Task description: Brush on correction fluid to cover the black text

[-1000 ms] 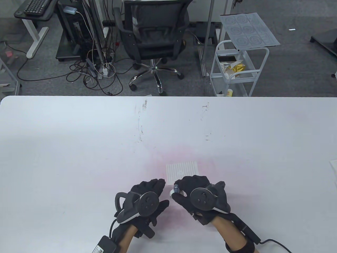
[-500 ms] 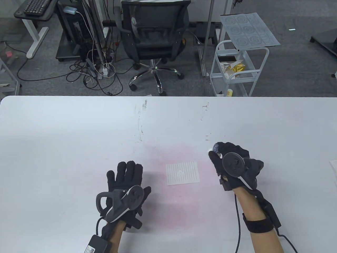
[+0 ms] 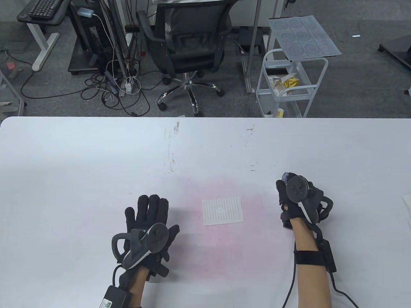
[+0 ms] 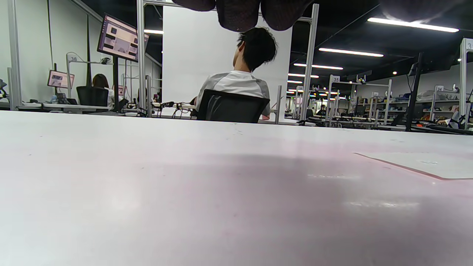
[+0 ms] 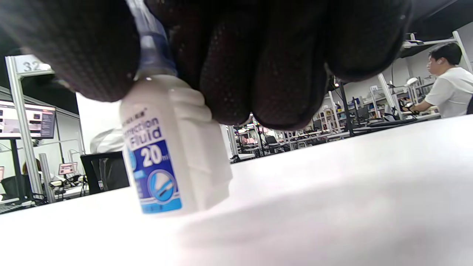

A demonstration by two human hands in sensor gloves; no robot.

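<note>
A small lined paper (image 3: 222,211) lies flat at the table's middle front, with a small whitish mark at its centre; its edge shows in the left wrist view (image 4: 425,164). My right hand (image 3: 290,192) grips a white correction fluid bottle (image 5: 173,155) with a blue label by its neck and blue cap (image 3: 285,175), to the right of the paper; the bottle's base is at or just above the table. My left hand (image 3: 147,213) rests flat on the table left of the paper, fingers spread and empty.
The white table (image 3: 96,160) has scuff marks near its far edge. A white paper corner (image 3: 407,202) shows at the right edge. An office chair (image 3: 189,41) and a white cart (image 3: 289,86) stand beyond the table.
My right hand carried the bottle from the paper's near edge out to the right and lowered it toward the table. My left hand moved left and flattened on the table.
</note>
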